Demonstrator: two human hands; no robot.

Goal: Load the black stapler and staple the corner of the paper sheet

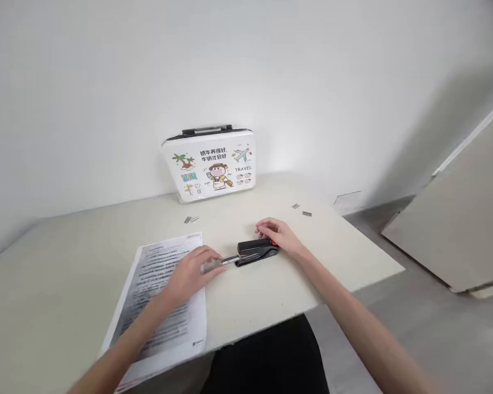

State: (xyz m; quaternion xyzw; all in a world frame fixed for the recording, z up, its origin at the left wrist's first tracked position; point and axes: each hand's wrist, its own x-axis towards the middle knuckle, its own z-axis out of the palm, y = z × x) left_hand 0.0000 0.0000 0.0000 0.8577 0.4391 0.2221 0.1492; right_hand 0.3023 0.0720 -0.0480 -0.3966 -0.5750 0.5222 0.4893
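A black stapler [252, 251] with a bit of orange at its right end lies on the table. My right hand [277, 232] rests at that orange end, its fingers curled and closed against the stapler. Between the thumb and fingers of my left hand [192, 273] is a small greyish piece [211, 266]. A thin metal part [230, 260] runs from it to the stapler's left end; I cannot tell whether the two are joined. Under my left hand and forearm lie printed sheets of paper [158, 273], partly covered by them.
A white cartoon-printed case [209, 169] with a black handle stands against the wall. Short staple strips [191, 219] lie in front of it, and more staple strips [307, 214] lie to the right. The table [344, 257] has its edge close to my lap.
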